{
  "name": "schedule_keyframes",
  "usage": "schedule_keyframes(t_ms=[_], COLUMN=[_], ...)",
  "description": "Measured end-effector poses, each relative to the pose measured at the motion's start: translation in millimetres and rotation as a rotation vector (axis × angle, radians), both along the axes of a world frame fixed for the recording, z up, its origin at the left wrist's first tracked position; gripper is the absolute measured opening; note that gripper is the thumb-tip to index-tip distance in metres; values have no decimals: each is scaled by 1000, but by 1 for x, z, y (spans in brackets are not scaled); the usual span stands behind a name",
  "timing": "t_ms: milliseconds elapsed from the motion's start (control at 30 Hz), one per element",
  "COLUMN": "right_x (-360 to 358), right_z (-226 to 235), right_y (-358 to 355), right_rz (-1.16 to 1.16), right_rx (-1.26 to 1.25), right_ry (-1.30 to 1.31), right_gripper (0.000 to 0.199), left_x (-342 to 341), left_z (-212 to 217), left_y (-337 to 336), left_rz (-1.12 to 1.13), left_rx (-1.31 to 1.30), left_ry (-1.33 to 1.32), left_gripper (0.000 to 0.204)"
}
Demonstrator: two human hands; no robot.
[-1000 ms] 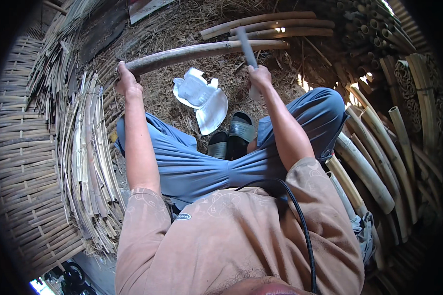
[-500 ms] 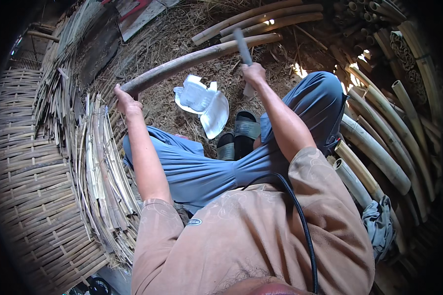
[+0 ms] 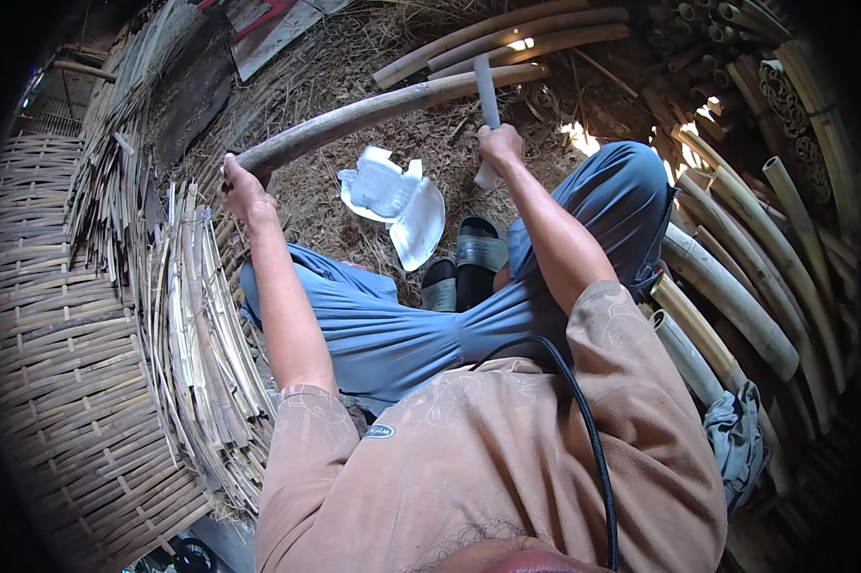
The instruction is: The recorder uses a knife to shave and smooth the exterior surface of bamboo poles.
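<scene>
Floor (image 3: 301,208) spreads widest, strewn with straw and dry scraps. A woven bamboo panel (image 3: 63,344) fills the left side, and a stack of split strips (image 3: 201,353) lies between it and the person's left arm. On the right, thick bamboo lengths (image 3: 731,296) lie side by side, past the right knee. Three more lengths (image 3: 502,40) lie on the floor at the far side.

Nearer than those three is the bamboo pole (image 3: 382,113), in front of the person, beyond both knees. Its long axis runs crosswise, from the left hand up and away to the right, and its far end comes close beside the three lengths. The left hand is the nearer one, right at the pole's left end; the right hand is on the person's side of the pole, toward its other end.

An opened white foam box (image 3: 382,188) lies on the floor between the two arms, short of the pole. A knife (image 3: 488,100) points away from the person and crosses the pole's line near the far end; whether it touches the bamboo or hangs above it, I cannot tell.

The left hand (image 3: 247,194) has its fingers wrapped about the pole's end. The right hand (image 3: 502,146) has its fingers clenched around the knife.
</scene>
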State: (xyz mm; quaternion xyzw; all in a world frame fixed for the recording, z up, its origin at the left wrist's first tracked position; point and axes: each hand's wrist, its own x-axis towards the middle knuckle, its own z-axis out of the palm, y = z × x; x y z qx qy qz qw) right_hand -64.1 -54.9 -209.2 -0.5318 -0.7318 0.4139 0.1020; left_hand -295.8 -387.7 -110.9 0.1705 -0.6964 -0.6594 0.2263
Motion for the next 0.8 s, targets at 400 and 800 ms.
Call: schedule_keyframes(t_ms=[400, 800], right_x=[-2, -7], right_z=[6, -17], right_y=[-4, 10], right_rz=[132, 167], right_rx=[-46, 95], right_ry=[23, -13], right_gripper=[44, 43], left_x=[8, 8], left_z=[4, 7], left_y=[1, -6], left_rz=[23, -73], left_rx=[-30, -24], left_ry=[-51, -140], left_gripper=[83, 93])
